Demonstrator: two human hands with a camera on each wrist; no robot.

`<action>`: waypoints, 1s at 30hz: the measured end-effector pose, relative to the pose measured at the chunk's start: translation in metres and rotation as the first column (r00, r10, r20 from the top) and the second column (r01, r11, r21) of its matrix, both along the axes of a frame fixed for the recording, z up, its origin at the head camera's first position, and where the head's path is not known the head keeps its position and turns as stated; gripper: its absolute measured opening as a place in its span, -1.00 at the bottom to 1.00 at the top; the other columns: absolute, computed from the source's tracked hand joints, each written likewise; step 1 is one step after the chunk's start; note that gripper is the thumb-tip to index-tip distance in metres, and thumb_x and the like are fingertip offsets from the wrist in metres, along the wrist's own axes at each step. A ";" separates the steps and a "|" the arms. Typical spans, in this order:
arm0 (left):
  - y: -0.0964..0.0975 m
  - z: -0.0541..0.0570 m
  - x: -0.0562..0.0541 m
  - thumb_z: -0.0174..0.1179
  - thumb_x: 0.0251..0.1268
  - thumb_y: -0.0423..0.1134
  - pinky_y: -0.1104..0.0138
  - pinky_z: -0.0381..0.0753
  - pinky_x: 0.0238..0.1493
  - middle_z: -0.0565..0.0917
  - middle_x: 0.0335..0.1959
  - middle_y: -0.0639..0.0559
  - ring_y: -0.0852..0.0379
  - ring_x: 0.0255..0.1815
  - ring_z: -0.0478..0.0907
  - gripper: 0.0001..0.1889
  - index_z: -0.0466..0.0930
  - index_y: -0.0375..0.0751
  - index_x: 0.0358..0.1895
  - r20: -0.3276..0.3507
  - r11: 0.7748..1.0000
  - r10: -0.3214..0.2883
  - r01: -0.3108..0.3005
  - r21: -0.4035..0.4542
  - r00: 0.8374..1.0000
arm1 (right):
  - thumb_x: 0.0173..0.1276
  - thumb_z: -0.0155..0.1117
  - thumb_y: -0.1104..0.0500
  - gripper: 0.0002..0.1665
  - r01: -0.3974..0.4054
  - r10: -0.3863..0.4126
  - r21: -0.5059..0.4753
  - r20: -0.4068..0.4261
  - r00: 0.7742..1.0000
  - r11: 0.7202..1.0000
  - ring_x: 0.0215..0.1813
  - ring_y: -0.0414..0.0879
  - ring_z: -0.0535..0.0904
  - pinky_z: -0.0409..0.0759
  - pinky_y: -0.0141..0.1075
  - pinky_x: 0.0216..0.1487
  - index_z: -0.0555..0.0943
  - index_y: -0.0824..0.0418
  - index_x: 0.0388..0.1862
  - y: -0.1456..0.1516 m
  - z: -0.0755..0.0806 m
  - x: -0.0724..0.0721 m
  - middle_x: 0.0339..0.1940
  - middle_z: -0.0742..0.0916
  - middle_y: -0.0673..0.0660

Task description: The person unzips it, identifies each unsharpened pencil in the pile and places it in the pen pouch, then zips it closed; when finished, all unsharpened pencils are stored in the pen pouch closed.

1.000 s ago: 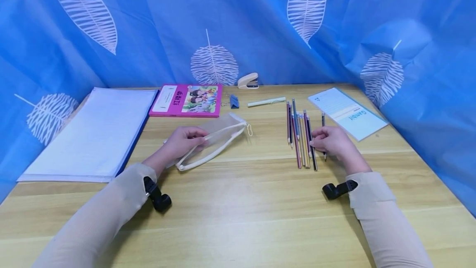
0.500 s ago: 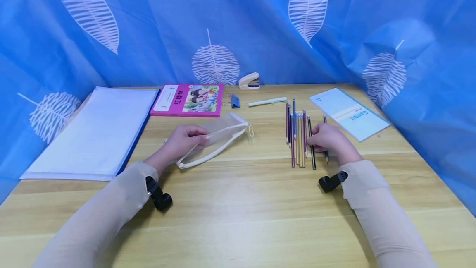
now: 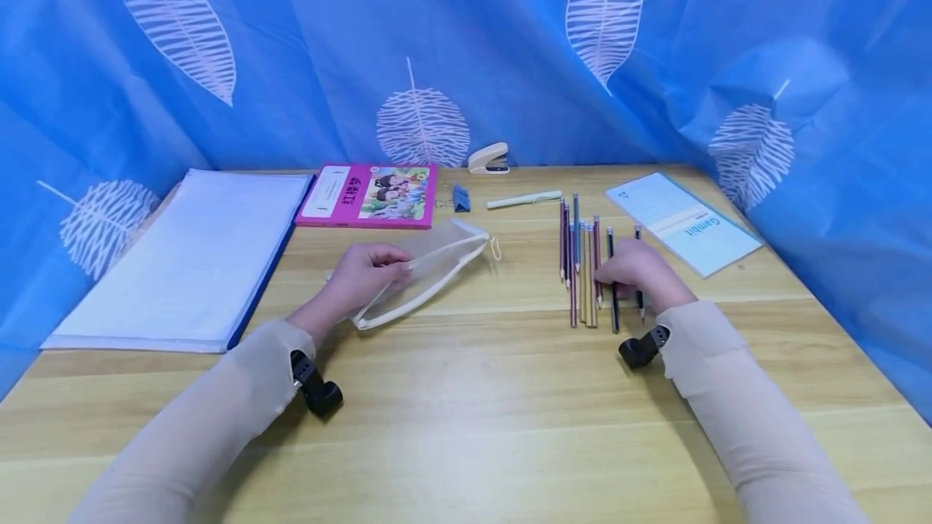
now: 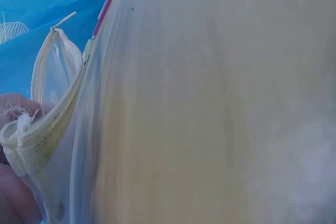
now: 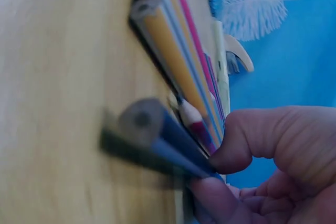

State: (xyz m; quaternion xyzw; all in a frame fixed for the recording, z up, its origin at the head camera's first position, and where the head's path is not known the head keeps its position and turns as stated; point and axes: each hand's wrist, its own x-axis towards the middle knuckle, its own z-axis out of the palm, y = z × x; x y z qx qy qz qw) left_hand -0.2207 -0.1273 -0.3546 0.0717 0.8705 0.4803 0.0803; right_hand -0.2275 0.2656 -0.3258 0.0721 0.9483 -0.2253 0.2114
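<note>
In the head view my left hand (image 3: 367, 273) grips the rim of a see-through pouch (image 3: 429, 285) with a cream zip. The pouch's mouth gapes toward me, and its zip edge (image 4: 58, 114) shows in the left wrist view. My right hand (image 3: 641, 269) is over the right side of a row of pencils (image 3: 582, 265). Between thumb and finger it pinches a dark pencil (image 5: 173, 135), whose flat end points at the right wrist camera. Yellow pencils (image 5: 168, 45) lie just beside it. Another dark pencil (image 3: 640, 306) lies partly hidden under the hand.
At the back stand a stapler (image 3: 489, 158), a blue binder clip (image 3: 460, 198) and a pale green pen (image 3: 524, 199). A pink book (image 3: 367, 196) and a white folder (image 3: 182, 265) lie left. A notepad (image 3: 684, 223) lies right. A blue curtain (image 3: 510, 47) closes off the table.
My right hand has shifted slightly left and its fingers have closed in on the dark pencil. Several neighbouring pencils slid a little left. The left hand and pouch barely moved.
</note>
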 end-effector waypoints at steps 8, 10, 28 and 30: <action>0.002 -0.005 0.001 0.21 0.22 -0.18 0.28 0.40 -0.14 0.64 -0.15 0.00 0.04 -0.17 0.45 -0.80 0.68 -0.08 -0.12 0.040 1.000 0.015 -0.015 0.001 0.999 | 0.13 0.12 0.31 -0.74 0.157 -0.174 -0.357 -0.016 0.985 0.921 -0.58 -0.15 0.46 0.60 -0.28 -0.41 0.21 0.20 -0.55 0.015 -0.001 0.009 -0.58 0.40 0.04; 0.001 -0.005 0.001 0.20 0.22 -0.16 0.27 0.38 -0.12 0.64 -0.15 0.00 0.04 -0.15 0.44 -0.80 0.68 -0.07 -0.12 0.049 1.000 0.021 -0.021 -0.003 0.999 | 0.13 0.08 0.34 -0.80 0.167 -0.205 -0.457 -0.035 0.978 0.874 -0.53 -0.15 0.46 0.61 -0.29 -0.38 0.23 0.26 -0.41 0.012 0.002 0.012 -0.49 0.40 0.08; 0.008 -0.002 0.002 0.22 0.19 -0.14 0.25 0.40 -0.07 0.65 -0.17 0.02 0.05 -0.12 0.46 -0.81 0.70 -0.08 -0.19 0.038 0.998 0.041 -0.039 -0.059 0.998 | 0.10 0.04 0.51 -0.48 0.193 -0.171 -0.907 0.137 0.976 0.374 -0.49 -0.15 0.53 0.61 -0.38 -0.42 0.21 0.36 0.07 -0.109 -0.017 0.042 -0.48 0.54 0.10; 0.009 -0.002 0.002 0.21 0.19 -0.14 0.26 0.41 -0.09 0.66 -0.18 0.02 0.06 -0.14 0.47 -0.82 0.70 -0.08 -0.19 0.031 0.997 0.042 -0.040 -0.065 0.999 | 0.08 0.05 0.51 -0.49 0.199 -0.133 -0.910 0.160 0.978 0.364 -0.49 -0.14 0.53 0.61 -0.38 -0.43 0.23 0.36 0.05 -0.121 -0.017 0.046 -0.47 0.54 0.11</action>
